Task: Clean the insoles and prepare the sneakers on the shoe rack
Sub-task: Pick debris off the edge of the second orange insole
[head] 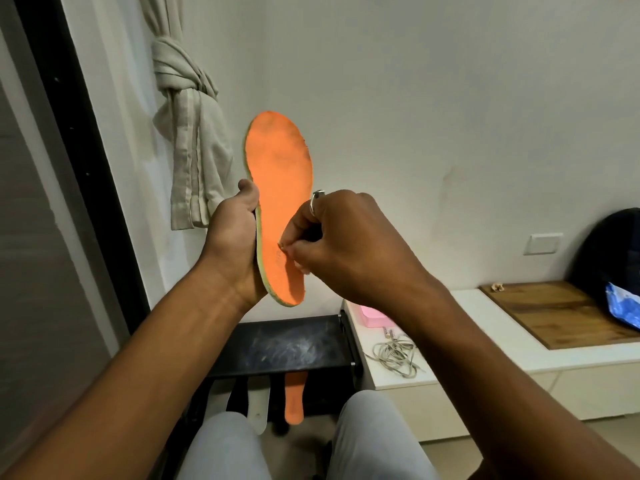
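The left hand (235, 237) grips the orange insole (280, 168) by its left edge and holds it upright in the air, toe end up. The right hand (346, 244) has curled fingers, thumb and forefinger pinching at the orange face near the heel. Free space lies between the heel edge and the black shoe rack (287, 344) below.

A plain white wall (450, 98) filled the back. A pale curtain (187, 133) hung knotted at left beside a dark frame (72, 133). At right, a low white ledge (595, 356) carried a wood board (561, 313); a socket (542, 243) sat on the wall above.
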Demonstrator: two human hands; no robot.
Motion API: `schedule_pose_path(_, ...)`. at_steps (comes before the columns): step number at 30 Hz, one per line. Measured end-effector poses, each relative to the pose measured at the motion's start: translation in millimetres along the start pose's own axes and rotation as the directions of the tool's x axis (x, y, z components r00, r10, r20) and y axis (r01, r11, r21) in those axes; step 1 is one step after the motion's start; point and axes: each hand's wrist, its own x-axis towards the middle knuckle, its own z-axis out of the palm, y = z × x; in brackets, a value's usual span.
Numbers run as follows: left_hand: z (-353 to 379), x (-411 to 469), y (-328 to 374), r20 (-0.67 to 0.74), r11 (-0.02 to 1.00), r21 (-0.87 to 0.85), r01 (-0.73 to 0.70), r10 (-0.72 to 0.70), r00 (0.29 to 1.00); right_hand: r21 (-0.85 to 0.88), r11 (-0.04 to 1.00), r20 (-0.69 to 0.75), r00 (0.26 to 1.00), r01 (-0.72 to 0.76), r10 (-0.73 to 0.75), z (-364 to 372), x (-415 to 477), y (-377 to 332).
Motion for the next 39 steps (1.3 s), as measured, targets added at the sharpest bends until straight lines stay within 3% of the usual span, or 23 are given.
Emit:
schedule_pose_path(3,1,-1,3,-0.026,0.999,-0.026,0.027,-0.028,0.999,0.120,0.991,0.255,0.967,-0.064,0.031,-13,-3,-1)
schedule_pose_path(5,-1,1,5,-0.029,0.998,-0.066,0.014,-0.015,0.999,0.159,0.984,0.229,0.972,-0.086,0.048,-12,0,2)
schedule_pose_path(9,-3,2,5,-0.045,0.999,-0.026,-0.045,0.044,0.998,0.152,0.987,0.010,0.998,-0.056,0.055,0,4,4)
schedule_pose_path(14,-2,0,5,-0.067,0.999,-0.025,-0.039,0.038,0.997,0.204,0.975,0.297,0.955,-0.085,0.021,-9,-2,-2)
schedule_pose_path(20,-5,2,10,-0.124,0.998,-0.033,-0.047,0.042,0.991,0.276,0.958,0.170,0.985,-0.075,0.029,-3,-1,-2)
schedule_pose_path(23,1,-2,7,-0.104,0.998,-0.040,-0.047,0.043,0.994,0.295,0.954,0.348,0.936,-0.060,-0.048,-8,-3,-3)
schedule_pose_path(25,-1,-1,8,-0.094,1.000,-0.016,-0.019,0.017,0.995,0.341,0.937,0.389,0.919,-0.075,-0.068,-9,-4,-3)
schedule_pose_path(29,-4,4,6,-0.070,0.998,0.042,-0.035,0.038,0.997,0.387,0.920,0.108,0.994,-0.060,0.019,-1,3,4)
schedule_pose_path(32,-5,7,0,-0.071,0.996,0.082,-0.039,0.045,0.996,0.325,0.946,-0.048,0.998,-0.011,0.028,5,6,8)
schedule_pose_path(34,-7,8,-2,-0.072,0.996,0.092,-0.002,0.008,0.997,0.308,0.951,0.063,0.998,-0.009,-0.010,1,5,9)
schedule_pose_path(37,-6,7,-1,-0.063,0.997,0.073,0.032,-0.027,0.998,0.347,0.937,0.331,0.939,-0.032,-0.091,-9,3,11)
schedule_pose_path(39,-7,8,0,-0.061,0.997,0.077,0.010,-0.006,0.998,0.383,0.923,0.348,0.930,-0.023,-0.121,-10,4,14)
